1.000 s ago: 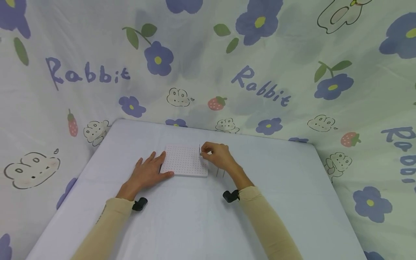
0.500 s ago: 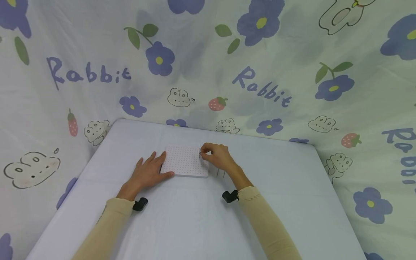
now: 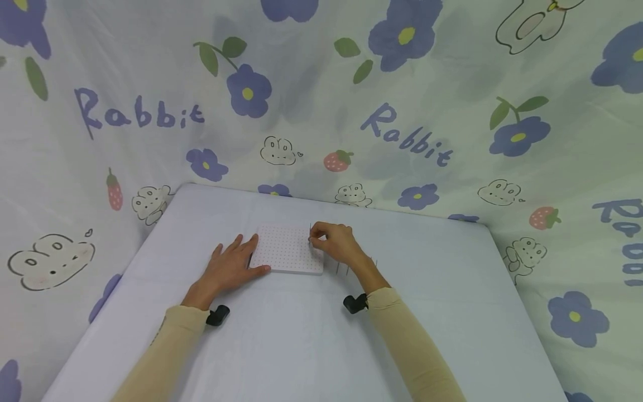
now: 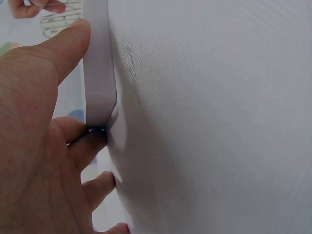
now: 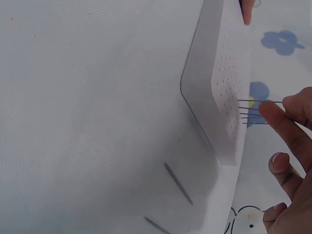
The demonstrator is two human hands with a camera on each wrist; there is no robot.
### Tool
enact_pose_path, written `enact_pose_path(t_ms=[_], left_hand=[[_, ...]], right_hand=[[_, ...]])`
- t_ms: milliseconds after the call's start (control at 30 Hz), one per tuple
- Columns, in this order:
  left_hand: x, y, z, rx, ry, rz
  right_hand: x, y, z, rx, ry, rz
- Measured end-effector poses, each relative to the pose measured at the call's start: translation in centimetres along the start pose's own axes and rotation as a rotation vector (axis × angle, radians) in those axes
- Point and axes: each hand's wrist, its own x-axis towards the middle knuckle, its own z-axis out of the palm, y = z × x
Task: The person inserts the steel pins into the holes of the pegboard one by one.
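Hands are set at either side of a white board (image 3: pixel 287 255) near the middle of the bench (image 3: pixel 452 312). The left hand (image 3: pixel 228 268) lies flat with its fingers straight and spread, pressed against the board's left edge; in the left wrist view the thumb (image 4: pixel 58 46) runs along the rim and a finger is tucked at the near corner. The right hand (image 3: pixel 335 240) is at the board's far right corner, its fingertips (image 5: pixel 273 117) closed in a pinch on a thin pin (image 5: pixel 261 101) that stands in one of the holes — several more pins (image 5: pixel 253 117) are already planted just beside it. Two loose pins (image 5: pixel 178 183) lie on the bench just to the right of the board, near the right wrist.

The board is judged light and fairly stiff, a thick slab with rounded corners and a regular grid of small holes; being light, it would likely slide on the smooth cloth unless braced from the side, as it is now. It is best held by its edges, not its face.

The pins are judged very light, stiff but easily bent, and slippery — they are best pinched near the upper end between thumb and forefinger and kept upright, since a tilted push could bend one or skid it off the hole.
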Motion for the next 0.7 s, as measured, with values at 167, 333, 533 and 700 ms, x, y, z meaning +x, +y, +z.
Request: enact_pose_path(t_ms=[167, 333, 533, 700], left_hand=[[-0.01, 0.12, -0.06, -0.001, 0.005, -0.002], [-0.12, 0.22, -0.19, -0.003, 0.006, -0.003], [-0.20, 0.29, -0.24, -0.005, 0.006, 0.000], [-0.18, 0.29, -0.21, -0.005, 0.008, 0.000]], right_hand=[[0.09, 0.15, 0.17, -0.004, 0.001, 0.001], [0.11, 0.25, 0.39, -0.016, -0.002, 0.010], [0.04, 0.34, 0.46, -0.017, -0.006, 0.008], [-0.01, 0.35, 0.50, -0.012, -0.007, 0.003]])
